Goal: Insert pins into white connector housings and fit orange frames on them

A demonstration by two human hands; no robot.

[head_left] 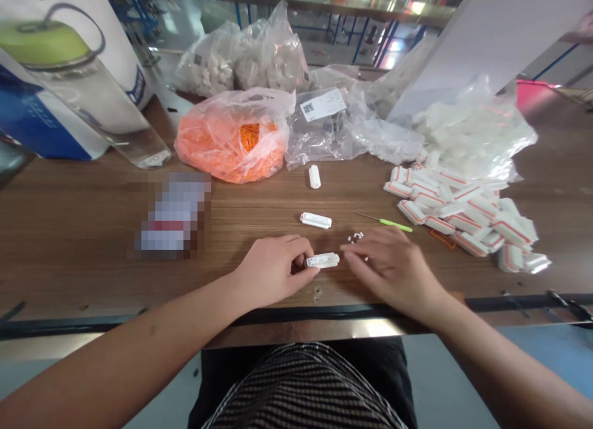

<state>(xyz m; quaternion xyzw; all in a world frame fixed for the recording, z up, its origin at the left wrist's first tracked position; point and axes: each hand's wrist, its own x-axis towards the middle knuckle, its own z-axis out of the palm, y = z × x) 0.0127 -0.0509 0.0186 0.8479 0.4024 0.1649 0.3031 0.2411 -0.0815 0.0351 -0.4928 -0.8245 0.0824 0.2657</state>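
Observation:
My left hand [273,271] pinches the left end of a small white plastic housing [323,260] near the table's front edge. My right hand [391,268] rests just to its right, fingers curled toward the housing's other end and over several tiny white bits [356,236]; whether it holds one is hidden. Two more white housings lie farther back, one flat [315,220] and one on end [314,176]. A thin tool with a green handle [389,223] lies beyond my right hand.
A heap of white parts with orange seals [463,212] sits at the right before a clear bag of white parts [472,132]. A bag of orange pieces [231,138], other clear bags [324,126], a printed box [69,70] and a blurred item [173,216] stand behind.

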